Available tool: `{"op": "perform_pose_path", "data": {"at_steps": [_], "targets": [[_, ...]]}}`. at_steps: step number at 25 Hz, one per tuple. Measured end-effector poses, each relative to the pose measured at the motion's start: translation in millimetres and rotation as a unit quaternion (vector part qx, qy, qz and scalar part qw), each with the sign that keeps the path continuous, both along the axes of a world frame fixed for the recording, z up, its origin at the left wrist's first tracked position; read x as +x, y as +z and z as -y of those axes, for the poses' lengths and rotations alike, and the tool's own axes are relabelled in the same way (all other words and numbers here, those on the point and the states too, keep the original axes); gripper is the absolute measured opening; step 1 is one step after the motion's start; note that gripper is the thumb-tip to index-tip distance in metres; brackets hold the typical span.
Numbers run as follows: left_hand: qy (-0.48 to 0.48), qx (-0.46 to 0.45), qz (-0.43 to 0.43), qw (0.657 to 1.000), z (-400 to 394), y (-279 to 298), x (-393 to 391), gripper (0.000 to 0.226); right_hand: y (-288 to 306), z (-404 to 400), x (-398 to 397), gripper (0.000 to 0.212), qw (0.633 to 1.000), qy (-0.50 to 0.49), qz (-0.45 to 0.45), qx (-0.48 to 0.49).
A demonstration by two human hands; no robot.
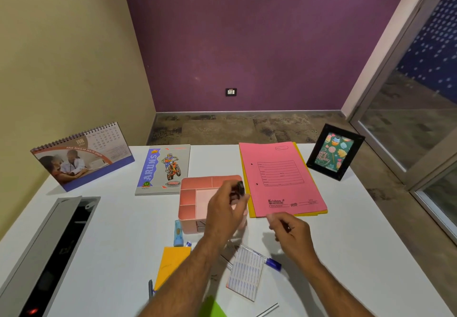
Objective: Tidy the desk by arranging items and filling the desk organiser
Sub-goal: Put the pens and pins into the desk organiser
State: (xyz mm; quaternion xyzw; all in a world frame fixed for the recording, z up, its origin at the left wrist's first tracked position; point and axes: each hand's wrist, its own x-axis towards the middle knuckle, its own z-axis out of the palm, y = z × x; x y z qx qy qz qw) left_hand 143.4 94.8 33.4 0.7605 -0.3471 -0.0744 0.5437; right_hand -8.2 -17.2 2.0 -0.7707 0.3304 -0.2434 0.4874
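The pink desk organiser (pixel 188 203), split into compartments, stands mid-desk. My left hand (pixel 223 211) hovers over its right side and pinches a small black clip-like object (pixel 239 188) at the fingertips. My right hand (pixel 290 234) is just right of the organiser, near the pink folder's front edge. Its fingers are curled round a small dark item that is blurred and mostly hidden. Loose in front of the organiser lie a blue tube (pixel 178 236), an orange sticky pad (pixel 173 263), a sheet of labels (pixel 247 273), a blue pen (pixel 272 264) and a green note (pixel 212 308).
A pink folder (pixel 279 178) lies on a yellow one at the back right, beside a black photo frame (pixel 333 152). A notebook (pixel 163 168) and a desk calendar (pixel 81 156) sit at the back left. An open cable tray (pixel 49 255) runs along the left edge. Another pen (pixel 150 289) lies at the front.
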Motion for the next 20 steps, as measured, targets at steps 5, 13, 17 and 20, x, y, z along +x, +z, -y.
{"op": "perform_pose_path", "data": {"at_steps": [5, 13, 17, 20], "targets": [[0.039, 0.066, -0.031, 0.997, 13.0, 6.2, 24.0, 0.025, -64.0, 6.9, -40.5, 0.027, 0.947, 0.098, -0.290, -0.096], [0.026, 0.214, -0.033, 0.976, 19.7, -21.0, 29.2, 0.028, -76.6, -3.5, -46.3, 0.011, 0.929, 0.085, -0.344, -0.111], [0.021, 0.249, -0.038, 0.968, 17.4, -31.0, 31.1, 0.032, -60.0, 1.6, -43.5, 0.032, 0.981, -0.041, -0.187, -0.003], [0.003, 0.282, 0.006, 0.959, 14.9, -36.8, 31.3, 0.033, -40.7, 10.5, -34.5, 0.022, 0.987, -0.129, -0.064, 0.065]]}}
